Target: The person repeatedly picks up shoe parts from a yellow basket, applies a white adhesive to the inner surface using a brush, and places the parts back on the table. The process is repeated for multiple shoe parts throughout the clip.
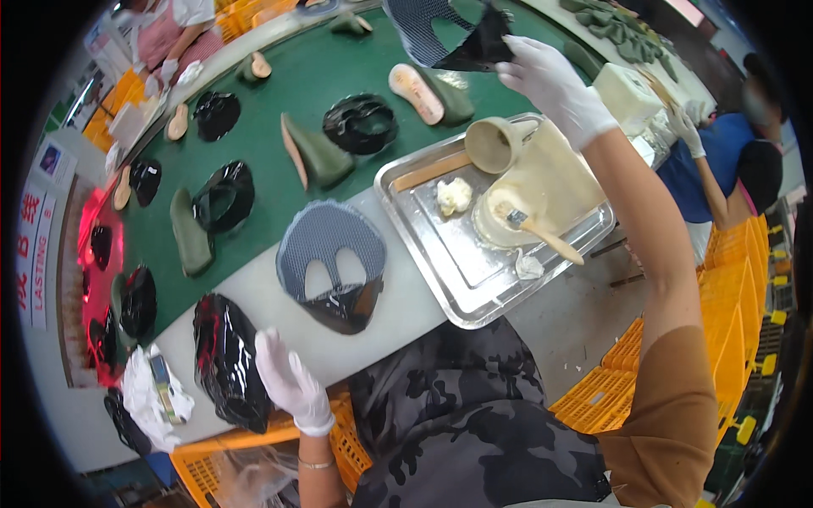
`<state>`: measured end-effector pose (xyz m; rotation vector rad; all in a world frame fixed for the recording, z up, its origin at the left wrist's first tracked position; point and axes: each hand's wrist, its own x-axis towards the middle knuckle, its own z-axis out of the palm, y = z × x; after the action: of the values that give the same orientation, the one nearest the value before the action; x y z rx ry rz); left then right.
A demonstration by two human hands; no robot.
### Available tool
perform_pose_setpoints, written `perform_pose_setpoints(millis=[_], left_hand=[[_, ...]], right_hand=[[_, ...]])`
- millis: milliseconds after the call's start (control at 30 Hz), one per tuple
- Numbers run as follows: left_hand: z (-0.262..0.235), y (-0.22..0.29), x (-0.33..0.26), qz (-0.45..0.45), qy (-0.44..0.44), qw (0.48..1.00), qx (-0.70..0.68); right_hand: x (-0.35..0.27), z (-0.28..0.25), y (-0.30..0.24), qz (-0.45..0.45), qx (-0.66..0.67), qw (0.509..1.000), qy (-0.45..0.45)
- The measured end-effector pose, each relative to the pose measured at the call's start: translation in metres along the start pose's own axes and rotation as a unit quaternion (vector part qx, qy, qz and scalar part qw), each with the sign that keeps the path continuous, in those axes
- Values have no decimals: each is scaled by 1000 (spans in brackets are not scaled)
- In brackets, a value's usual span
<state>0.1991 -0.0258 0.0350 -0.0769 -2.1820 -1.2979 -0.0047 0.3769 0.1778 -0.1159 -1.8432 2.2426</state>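
Note:
My right hand (552, 89), in a white glove, reaches far over the green conveyor belt. Its fingers pinch the black end of a shoe upper (419, 30) with grey mesh. Gloved too, my left hand (290, 381) has its fingers stretched out. It is beside a stack of glossy black shoe uppers (227, 360), and whether it touches them I cannot tell. Between my hands, another mesh-and-black shoe upper (332, 245) lies flat on the white ledge. Green shoe lasts (326, 152) with pale soles and black uppers (360, 123) are spread along the belt (279, 93).
A metal tray (457, 296) on the right holds a beige tub, a cup and a wooden-handled brush (550, 239). White cloth (152, 394) lies at the ledge's left end. Orange crates (732, 288) stand to my right. Co-workers (720, 161) are at right and upper left.

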Motion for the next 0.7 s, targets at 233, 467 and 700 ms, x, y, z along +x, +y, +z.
perform_pose_setpoints(millis=[233, 467, 700], left_hand=[[1, -25, -9, 26, -50, 991, 122], [-5, -25, -10, 22, -78, 978, 190], [-3, -21, -7, 13, -112, 970, 215]], right_hand=[[145, -69, 51, 4, -532, 845, 51], [169, -59, 75, 32, -695, 718, 9], [177, -80, 103, -16, -786, 617, -42]])
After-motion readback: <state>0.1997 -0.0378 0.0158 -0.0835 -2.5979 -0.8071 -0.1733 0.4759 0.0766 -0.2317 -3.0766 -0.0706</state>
